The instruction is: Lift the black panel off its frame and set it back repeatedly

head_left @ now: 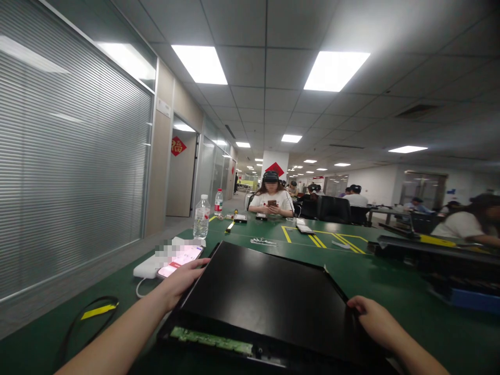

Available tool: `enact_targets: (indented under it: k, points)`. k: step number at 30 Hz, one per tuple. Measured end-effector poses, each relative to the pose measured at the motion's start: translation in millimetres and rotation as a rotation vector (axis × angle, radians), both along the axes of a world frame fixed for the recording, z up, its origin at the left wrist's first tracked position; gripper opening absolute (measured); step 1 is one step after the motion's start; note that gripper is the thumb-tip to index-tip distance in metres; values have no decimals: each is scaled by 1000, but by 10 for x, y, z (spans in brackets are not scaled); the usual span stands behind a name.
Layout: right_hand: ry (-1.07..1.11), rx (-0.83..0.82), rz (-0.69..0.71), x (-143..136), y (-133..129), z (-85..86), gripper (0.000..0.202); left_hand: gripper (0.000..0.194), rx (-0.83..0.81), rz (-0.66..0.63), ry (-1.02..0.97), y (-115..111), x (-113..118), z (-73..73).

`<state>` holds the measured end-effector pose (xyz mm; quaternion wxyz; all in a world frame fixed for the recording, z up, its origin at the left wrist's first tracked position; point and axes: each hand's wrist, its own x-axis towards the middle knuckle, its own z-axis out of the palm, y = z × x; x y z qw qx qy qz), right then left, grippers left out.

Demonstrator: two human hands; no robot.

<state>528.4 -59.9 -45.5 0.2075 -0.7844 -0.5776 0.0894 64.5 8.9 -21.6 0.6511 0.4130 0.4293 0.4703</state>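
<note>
A large flat black panel [269,291] lies in front of me above the green table, with a green circuit board strip [211,339] showing along its near edge. At the panel's left edge is my left hand [183,281], its fingers resting along the side. On the opposite side, my right hand [365,312] grips the right edge between thumb and curled fingers. The panel's underside is hidden.
Left of the panel are a lit phone [182,259], a white box [145,266] and a black strap [94,323]. Bottles [201,219] stand beyond. Black parts [422,250] and a blue tray [474,300] lie right. A person [272,200] sits across the green table [250,235].
</note>
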Motion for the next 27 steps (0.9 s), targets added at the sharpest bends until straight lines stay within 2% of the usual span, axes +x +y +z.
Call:
enact_targets:
  k: [5,11,13,17,19,23,27]
  points:
    - [16,2,2,4,11,-8,34,46,44,-36,41,5,1,-22]
    - [37,21,22,40,37,-45,39,22,-52,-34,76,-57,49,27]
    - [35,24,22,48,45,-54,40,25,-49,-28,110,-77,50,34]
    - [12,19,7,48,53,-69,40,23,144,-10,275,-91,24,21]
    - [21,13,-6,45,53,-72,41,23,171,-36,313,-100,20,20]
    - [45,6,-4,26,44,-46,42,29,189,-36,336,-144,44,62]
    - [17,-4,4,-8,25,6,35,36,279,-10,244,-171,69,130]
